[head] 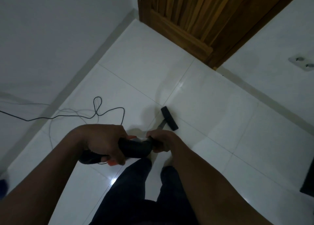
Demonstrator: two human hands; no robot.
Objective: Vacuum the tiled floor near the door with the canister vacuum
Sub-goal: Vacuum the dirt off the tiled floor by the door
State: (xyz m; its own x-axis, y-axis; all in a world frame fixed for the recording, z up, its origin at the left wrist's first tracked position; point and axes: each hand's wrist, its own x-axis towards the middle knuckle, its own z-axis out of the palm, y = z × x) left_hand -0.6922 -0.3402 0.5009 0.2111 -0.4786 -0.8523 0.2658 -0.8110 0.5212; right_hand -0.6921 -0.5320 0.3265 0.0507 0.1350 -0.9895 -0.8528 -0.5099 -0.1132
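My left hand (103, 143) grips the black vacuum handle (134, 148), which has orange parts at its lower end. Just to the right, my right hand (161, 140) is closed around the wand where it leaves the handle. The metal wand (161, 124) runs forward and down to the black floor nozzle (169, 118), which rests flat on the white tiled floor (212, 109). The wooden door (192, 19) stands at the far end of the floor, well beyond the nozzle. The canister body is out of view.
A thin black power cord (95, 112) loops across the tiles on the left and runs off along the white wall (51, 37). A wall socket (302, 63) sits on the right wall. A dark object (308, 182) lies at the right edge. My dark-trousered legs (136, 187) stand below.
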